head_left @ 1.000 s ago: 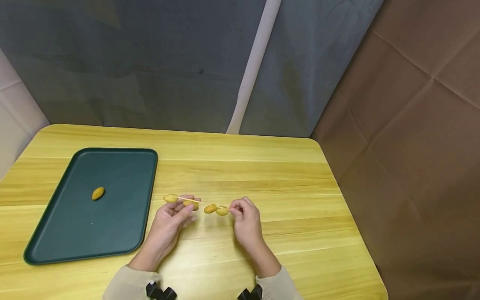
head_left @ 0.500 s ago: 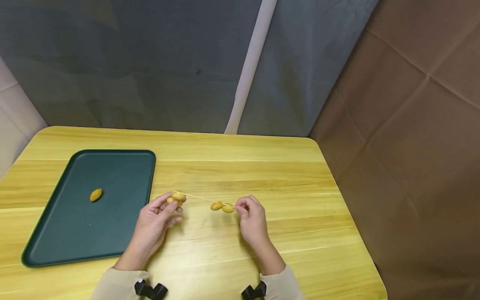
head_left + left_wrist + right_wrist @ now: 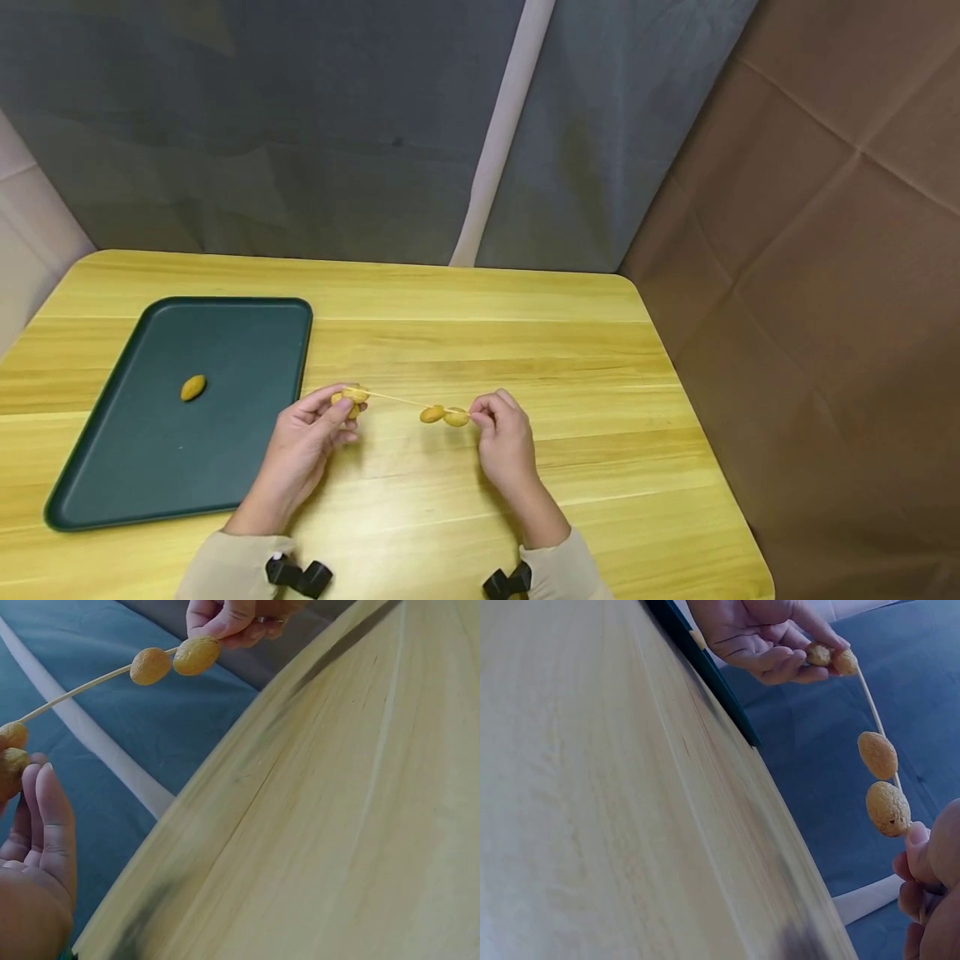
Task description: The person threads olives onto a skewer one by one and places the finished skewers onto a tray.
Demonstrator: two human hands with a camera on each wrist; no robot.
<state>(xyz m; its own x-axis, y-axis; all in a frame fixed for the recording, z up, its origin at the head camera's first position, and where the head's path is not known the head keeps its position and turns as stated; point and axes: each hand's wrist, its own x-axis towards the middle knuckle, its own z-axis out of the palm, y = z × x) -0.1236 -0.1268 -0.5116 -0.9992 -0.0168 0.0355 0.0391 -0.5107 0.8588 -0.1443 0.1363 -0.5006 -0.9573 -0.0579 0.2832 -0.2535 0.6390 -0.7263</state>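
Note:
A thin wooden skewer [image 3: 397,399] is held above the table, slanting down slightly from left to right. My right hand [image 3: 506,442] pinches its right end between thumb and fingertips. Two golden-brown oval puffs [image 3: 877,756] with wrinkled skin sit close together on the skewer near that hand. At the other end, my left hand [image 3: 300,446] grips two more puffs [image 3: 355,395] between thumb and fingers. Whether the skewer passes through both of these cannot be told. A bare stretch of skewer lies between the two pairs.
A dark green tray [image 3: 247,467] lies on the left of the wooden table [image 3: 600,400], partly behind my left forearm. One loose golden puff [image 3: 192,387] rests in it. A grey cloth [image 3: 300,125] hangs behind the table and a brown one [image 3: 840,292] on the right.
My left hand has moved left, and its two puffs, apart before, are now bunched together. My right hand has shifted slightly right with the skewer. Little differs over the last half second.

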